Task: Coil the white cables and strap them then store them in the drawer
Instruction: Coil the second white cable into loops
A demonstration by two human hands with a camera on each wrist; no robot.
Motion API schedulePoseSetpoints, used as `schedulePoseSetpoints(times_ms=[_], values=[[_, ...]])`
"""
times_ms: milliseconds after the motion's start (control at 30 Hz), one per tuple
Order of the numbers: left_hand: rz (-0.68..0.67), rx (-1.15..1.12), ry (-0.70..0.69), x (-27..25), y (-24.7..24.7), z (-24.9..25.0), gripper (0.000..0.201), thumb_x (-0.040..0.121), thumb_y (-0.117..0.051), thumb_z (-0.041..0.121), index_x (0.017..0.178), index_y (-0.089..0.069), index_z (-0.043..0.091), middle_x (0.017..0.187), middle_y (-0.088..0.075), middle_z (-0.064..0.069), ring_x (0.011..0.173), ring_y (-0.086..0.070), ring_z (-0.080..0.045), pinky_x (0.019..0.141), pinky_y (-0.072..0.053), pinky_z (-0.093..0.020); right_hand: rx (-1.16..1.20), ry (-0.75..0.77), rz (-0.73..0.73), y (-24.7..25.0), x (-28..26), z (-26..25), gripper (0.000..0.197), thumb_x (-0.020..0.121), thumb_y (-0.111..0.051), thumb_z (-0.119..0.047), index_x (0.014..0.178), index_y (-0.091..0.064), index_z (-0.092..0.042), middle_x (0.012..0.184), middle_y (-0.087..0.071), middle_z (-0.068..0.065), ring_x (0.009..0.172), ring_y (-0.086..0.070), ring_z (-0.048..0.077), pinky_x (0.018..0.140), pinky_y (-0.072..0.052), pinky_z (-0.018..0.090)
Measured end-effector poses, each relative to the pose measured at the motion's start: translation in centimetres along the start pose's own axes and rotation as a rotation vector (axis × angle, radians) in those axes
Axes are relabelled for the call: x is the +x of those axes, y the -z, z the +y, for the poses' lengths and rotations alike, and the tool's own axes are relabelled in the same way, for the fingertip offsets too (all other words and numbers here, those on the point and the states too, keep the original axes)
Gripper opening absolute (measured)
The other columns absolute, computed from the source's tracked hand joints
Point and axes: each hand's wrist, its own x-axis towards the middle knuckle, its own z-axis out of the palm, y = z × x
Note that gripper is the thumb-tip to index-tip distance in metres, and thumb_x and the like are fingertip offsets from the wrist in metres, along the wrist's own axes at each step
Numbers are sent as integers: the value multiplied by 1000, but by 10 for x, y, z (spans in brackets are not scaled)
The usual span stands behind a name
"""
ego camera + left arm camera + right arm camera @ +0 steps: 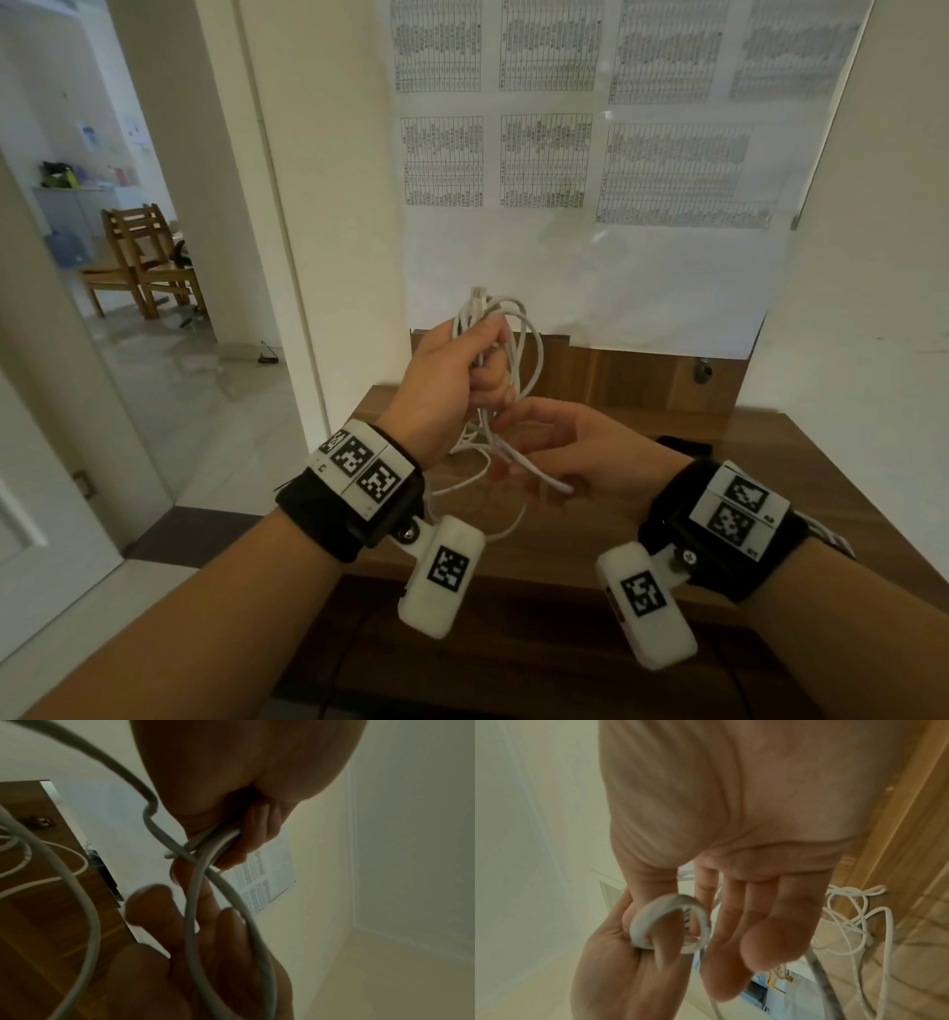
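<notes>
White walls close in a wooden desk (pixel 642 519), with a large sheet of printed tables (pixel 590 118) hanging on the wall above it at twelve o'clock. At ten o'clock a doorway opens onto a tiled room where wooden chairs (pixel 144 257) stand. Over the desk, the left hand (pixel 452 375) is raised with its fingers curled tight round a bundle of white cable (pixel 518 329) loops, a plug end poking up out of the top of the fist. Loose turns of the same cable hang down from the fist and trail onto the desk top below. The right hand (pixel 580 452) sits just under the left, at about five o'clock from it, palm turned up and fingers loosely spread; a strand of the cable lies across its fingers, which are not closed on it. Both wrists carry black bands with white marker blocks (pixel 362 465).
</notes>
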Motion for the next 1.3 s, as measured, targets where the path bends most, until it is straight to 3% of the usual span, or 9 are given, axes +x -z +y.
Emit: schedulePoseSetpoints(times_ms=[167,367,500,600,767,900,1100,1200,1300], values=[[-7,-81,39,0,3,-2,24,106,-37,19,87,-47,9,47,-25,5,41,-22,-13,55,-33,-32,-145,46,43,-7,-2,1,38,93,-67,-11,130,-63,-19,107,-75,13,71,-69,23,55,-56,28],[-49,-88,112,2,9,5,25,104,-37,19,84,-49,11,47,-23,7,39,-21,-10,52,-37,-28,-455,227,240,-3,-6,1,18,86,-77,-27,102,-76,-20,88,-71,15,64,-60,31,61,-52,38],[-85,-109,176,1,19,10,27,104,-36,21,82,-50,12,45,-24,9,36,-21,-7,49,-36,-25,-599,339,388,11,-12,-5,11,85,-77,-24,88,-71,-14,74,-66,-7,66,-60,11,69,-53,31],[-97,-188,243,3,30,15,28,103,-36,23,81,-50,14,43,-25,11,34,-21,-5,47,-35,-23,-652,357,486,25,-18,-5,29,83,-71,-42,84,-68,-12,81,-68,2,74,-65,23,75,-55,43],[-98,-133,354,7,43,13,29,104,-34,25,80,-49,15,43,-24,11,34,-20,-5,46,-34,-23,-486,258,295,23,-29,-13,17,92,-67,-20,83,-60,-6,76,-71,19,54,-56,20,55,-49,28],[-92,-70,406,8,47,11,30,103,-36,24,78,-50,14,43,-23,11,33,-19,-5,42,-33,-21,-529,297,232,15,-36,-23,26,89,-67,-36,88,-68,-10,75,-68,17,56,-49,20,52,-45,25],[-34,-34,449,7,57,22,32,103,-35,24,75,-48,14,40,-23,11,33,-16,-4,36,-28,-18,-855,211,260,24,-42,-35,39,85,-54,-65,80,-74,-32,94,-73,0,91,-66,20,89,-54,42],[-87,39,459,7,60,26,31,102,-36,23,75,-48,14,40,-24,11,32,-19,-4,36,-26,-18,-1367,154,266,35,-39,-34,53,80,-39,-73,88,-77,-38,111,-69,-27,144,-33,9,123,-17,50],[-115,247,411,5,54,24,30,101,-41,18,74,-51,12,43,-26,7,34,-21,-8,39,-24,-19,-1810,108,195,36,-31,-33,49,88,-37,-63,92,-78,-36,125,-66,-21,155,-10,19,124,4,52]])
